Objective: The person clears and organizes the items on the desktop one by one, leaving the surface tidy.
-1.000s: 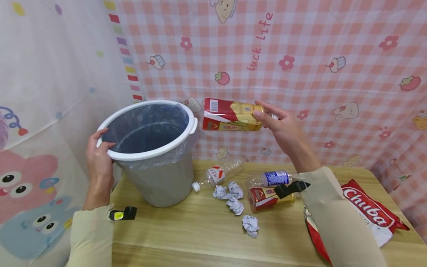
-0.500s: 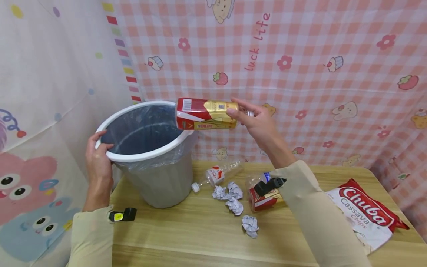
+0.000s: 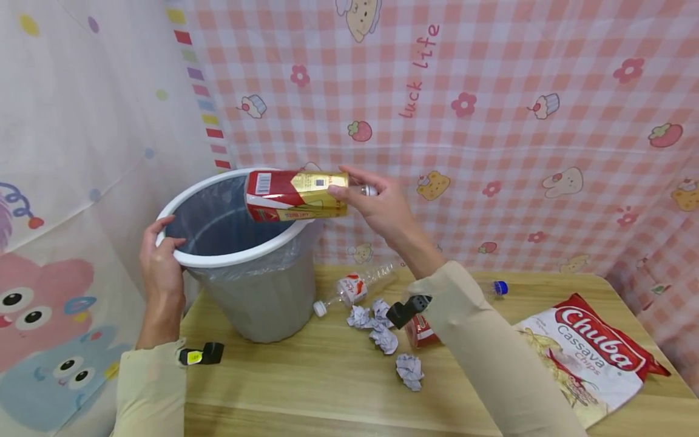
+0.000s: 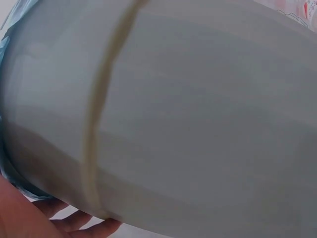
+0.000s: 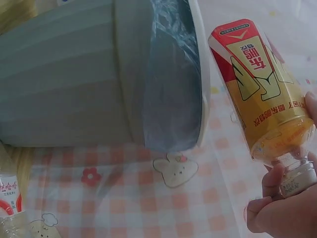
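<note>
A grey trash can (image 3: 267,306) with a white rim and clear liner stands at the left of the table, tilted slightly. My left hand (image 3: 162,261) grips its rim on the left side; in the left wrist view the can's grey wall (image 4: 198,109) fills most of the frame. My right hand (image 3: 384,209) holds a red and gold plastic drink bottle (image 3: 297,194) by its neck end. The bottle lies nearly level, its base over the can's mouth. White cap (image 5: 298,178) and neck sit among the fingers in the right wrist view.
On the wooden table (image 3: 306,388) lie a clear bottle (image 3: 352,288), several crumpled paper balls (image 3: 409,370) and a Chuba chips bag (image 3: 595,352). Another red bottle (image 3: 420,332) and a blue-capped bottle (image 3: 498,288) are partly hidden by my right arm. A checked cloth hangs behind.
My right hand has carried the red and gold bottle leftward, from beside the trash can to over its opening. The left hand has stayed on the rim.
</note>
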`<state>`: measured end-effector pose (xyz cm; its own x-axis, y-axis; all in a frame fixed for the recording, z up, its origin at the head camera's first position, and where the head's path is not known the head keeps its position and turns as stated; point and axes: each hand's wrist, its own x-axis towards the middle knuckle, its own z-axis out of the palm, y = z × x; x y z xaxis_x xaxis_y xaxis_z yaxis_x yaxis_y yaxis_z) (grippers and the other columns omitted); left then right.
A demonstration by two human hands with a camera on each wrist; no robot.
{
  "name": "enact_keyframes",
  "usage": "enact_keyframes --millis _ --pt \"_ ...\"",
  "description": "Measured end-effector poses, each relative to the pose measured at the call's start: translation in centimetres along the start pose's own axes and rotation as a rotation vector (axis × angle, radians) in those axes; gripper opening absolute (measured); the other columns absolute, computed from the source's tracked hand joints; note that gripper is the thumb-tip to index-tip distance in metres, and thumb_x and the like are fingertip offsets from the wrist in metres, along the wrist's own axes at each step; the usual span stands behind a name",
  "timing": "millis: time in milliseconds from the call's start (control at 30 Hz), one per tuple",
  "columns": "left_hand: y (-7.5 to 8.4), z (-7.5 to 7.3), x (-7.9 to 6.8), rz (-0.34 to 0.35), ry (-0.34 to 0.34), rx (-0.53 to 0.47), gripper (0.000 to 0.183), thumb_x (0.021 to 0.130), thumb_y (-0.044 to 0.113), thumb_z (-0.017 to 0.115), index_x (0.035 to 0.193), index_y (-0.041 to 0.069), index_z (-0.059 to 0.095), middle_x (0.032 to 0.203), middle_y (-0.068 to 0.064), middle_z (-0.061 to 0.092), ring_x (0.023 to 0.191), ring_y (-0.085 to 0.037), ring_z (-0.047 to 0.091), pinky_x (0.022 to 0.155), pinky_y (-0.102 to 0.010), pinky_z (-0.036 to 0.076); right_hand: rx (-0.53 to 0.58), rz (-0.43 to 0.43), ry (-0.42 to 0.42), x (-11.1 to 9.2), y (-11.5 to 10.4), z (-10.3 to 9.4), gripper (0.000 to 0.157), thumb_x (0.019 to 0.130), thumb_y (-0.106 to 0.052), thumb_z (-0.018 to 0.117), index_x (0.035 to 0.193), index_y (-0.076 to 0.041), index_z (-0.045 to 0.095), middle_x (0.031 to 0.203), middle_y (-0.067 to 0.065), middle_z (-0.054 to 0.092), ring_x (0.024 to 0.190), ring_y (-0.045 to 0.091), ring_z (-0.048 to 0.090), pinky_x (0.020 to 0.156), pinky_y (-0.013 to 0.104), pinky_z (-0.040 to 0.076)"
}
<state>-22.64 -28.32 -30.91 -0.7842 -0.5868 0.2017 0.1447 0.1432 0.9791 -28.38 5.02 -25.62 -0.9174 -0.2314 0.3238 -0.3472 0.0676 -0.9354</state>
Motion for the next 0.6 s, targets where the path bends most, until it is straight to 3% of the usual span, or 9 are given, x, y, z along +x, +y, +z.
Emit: enact_keyframes --millis 333,600 --pt "-0.1 0.1 0.0 -0.001 -0.010 0.013 0.047 0.097 0.014 0.036 0.141 0.023 0.050 0.143 -0.004 0.043 0.101 -0.015 0.051 0.077 -0.021 0.042 -0.063 -0.044 0.002 0.8 -0.5 3.0 0.054 0.083 -0.041 0.079 0.133 -0.028 0.063 0.128 -0.005 0.065 0.117 0.011 0.056 0.091 0.035 0.049" --pt "-0.1 0.0 0.0 -0.008 -0.030 -0.040 0.047 0.099 0.016 0.035 0.145 0.024 0.044 0.151 -0.002 0.039 0.118 -0.019 0.048 0.089 -0.024 0.042 -0.050 -0.061 0.024 1.3 -0.7 5.4 0.059 0.082 -0.040 0.079 0.136 -0.022 0.062 0.136 -0.006 0.060 0.125 0.010 0.050 0.098 0.035 0.046"
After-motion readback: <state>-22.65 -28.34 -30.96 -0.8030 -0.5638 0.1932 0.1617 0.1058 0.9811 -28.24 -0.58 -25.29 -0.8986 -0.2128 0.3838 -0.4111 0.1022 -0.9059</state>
